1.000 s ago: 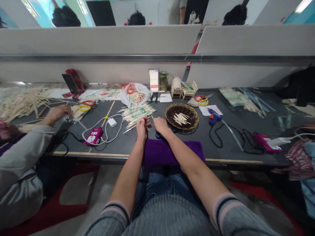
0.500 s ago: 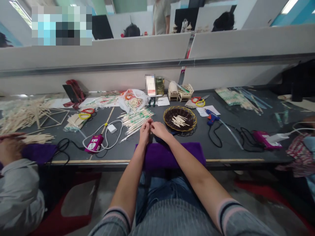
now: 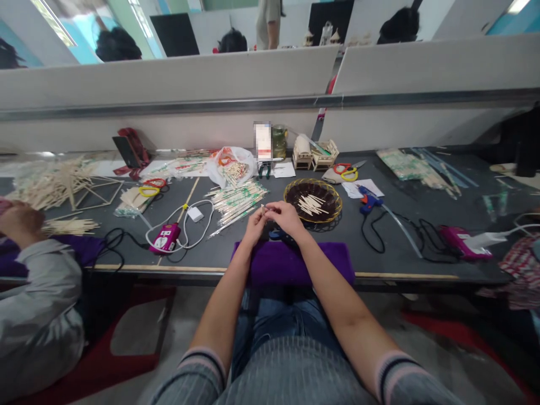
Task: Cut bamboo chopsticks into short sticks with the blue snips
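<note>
Pinching a pale stick [image 3: 262, 208], the left hand [image 3: 255, 226], apart a second ago, meets the curled right hand [image 3: 285, 217], contents unclear.

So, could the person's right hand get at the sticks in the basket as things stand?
Probably yes: the right hand is close to the basket, and nothing visible covers the sticks.

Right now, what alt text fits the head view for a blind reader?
A person's bare left hand and right hand are close together over a dark grey table, beside a round, yellow-rimmed brown woven basket of pale wooden sticks. A purple cloth lies at the table's front edge.
</note>
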### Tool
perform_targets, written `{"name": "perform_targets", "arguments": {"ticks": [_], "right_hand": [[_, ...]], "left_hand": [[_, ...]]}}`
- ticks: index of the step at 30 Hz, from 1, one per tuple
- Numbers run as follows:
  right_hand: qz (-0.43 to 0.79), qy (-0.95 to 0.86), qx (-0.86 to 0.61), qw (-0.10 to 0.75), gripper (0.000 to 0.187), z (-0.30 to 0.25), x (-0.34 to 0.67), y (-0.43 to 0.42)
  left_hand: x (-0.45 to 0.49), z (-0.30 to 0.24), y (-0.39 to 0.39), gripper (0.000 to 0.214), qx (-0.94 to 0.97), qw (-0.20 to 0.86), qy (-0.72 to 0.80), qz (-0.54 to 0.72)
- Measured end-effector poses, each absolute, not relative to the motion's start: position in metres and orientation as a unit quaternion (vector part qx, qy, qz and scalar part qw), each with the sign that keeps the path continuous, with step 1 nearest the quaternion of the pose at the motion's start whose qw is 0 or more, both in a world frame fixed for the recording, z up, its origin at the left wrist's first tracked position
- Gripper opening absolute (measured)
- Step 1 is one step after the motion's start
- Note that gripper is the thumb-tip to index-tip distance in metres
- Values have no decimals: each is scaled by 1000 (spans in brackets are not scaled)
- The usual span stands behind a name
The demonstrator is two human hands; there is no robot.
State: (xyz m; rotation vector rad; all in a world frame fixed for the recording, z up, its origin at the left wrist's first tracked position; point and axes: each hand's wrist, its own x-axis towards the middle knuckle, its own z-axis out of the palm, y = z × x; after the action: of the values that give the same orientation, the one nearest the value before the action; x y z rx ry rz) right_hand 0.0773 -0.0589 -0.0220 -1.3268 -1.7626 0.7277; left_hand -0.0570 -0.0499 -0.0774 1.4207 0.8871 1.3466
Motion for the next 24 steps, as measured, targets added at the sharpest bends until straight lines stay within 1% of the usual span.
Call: {"name": "perform_targets", "arguments": {"ticks": [4, 7, 9, 14, 18, 20, 24], "right_hand": [[324, -681, -483, 445, 23, -28, 73, -56], [335, -675, -479, 450, 20, -28, 74, -55], [339, -669, -487, 447, 19, -27, 77, -55], [329, -645, -511, 464, 21, -25, 81, -56], [347, -634, -524, 451, 20, -27, 81, -56], [362, -610, -514, 482, 20, -28, 84, -57], [406, -523, -481, 575, 23, -25, 95, -60]], "left_hand": [[-58, -76, -51, 51, 607, 470, 366, 526], [-57, -76, -51, 54, 620, 487, 374, 488], [-57, -76, -52, 52, 614, 503, 376, 478], [-56, -76, -53, 37, 584, 524, 394, 478], [-57, -76, -53, 36, 584, 523, 412, 464], [-57, -76, -52, 36, 579, 526, 412, 467], [-57, -76, -53, 40, 545, 560, 409, 471]]}}
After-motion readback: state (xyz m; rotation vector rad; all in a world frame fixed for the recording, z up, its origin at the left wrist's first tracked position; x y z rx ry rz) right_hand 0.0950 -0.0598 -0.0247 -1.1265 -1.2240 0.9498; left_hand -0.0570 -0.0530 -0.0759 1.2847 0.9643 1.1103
